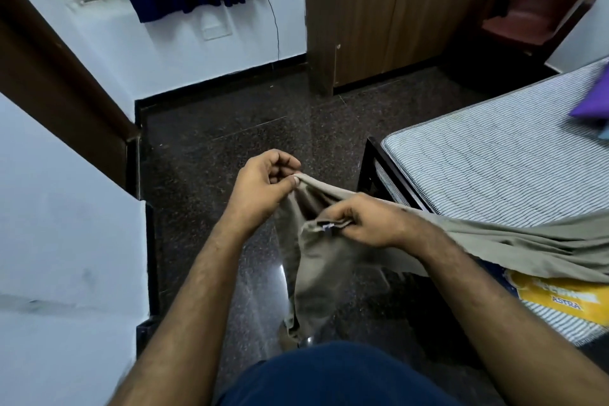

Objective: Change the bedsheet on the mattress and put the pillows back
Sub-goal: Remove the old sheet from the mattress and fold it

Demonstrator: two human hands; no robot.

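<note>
I am at the foot corner of the bare striped mattress (487, 168), sorting out the khaki bedsheet (316, 273) before it goes on. The step in hand, as I judge it, is finding the sheet's corner or hem so I can open it out. To do that well I would keep the edge taut between my two hands and walk along the hem — not bunch it — until a true corner turns up, then carry that corner to the mattress corner nearest me and lift the trailing cloth clear of the floor.

My left hand (263, 184) pinches a fold of the sheet between thumb and forefinger, the other fingers curled loosely above it. My right hand (369, 224) grips a gathered edge, fingers curled round it, where a small white tag (326, 227) shows just at the fingertips. A short span of cloth runs tight between the two hands.

Below the hands the sheet hangs in a narrow fall toward the dark floor (230, 142); whether it touches I cannot tell. To my right it drapes across the near edge of the mattress, partly covering the yellow label (557, 298). A purple pillow (590, 102) lies at the far right of the mattress — well apart from my hands.
</note>
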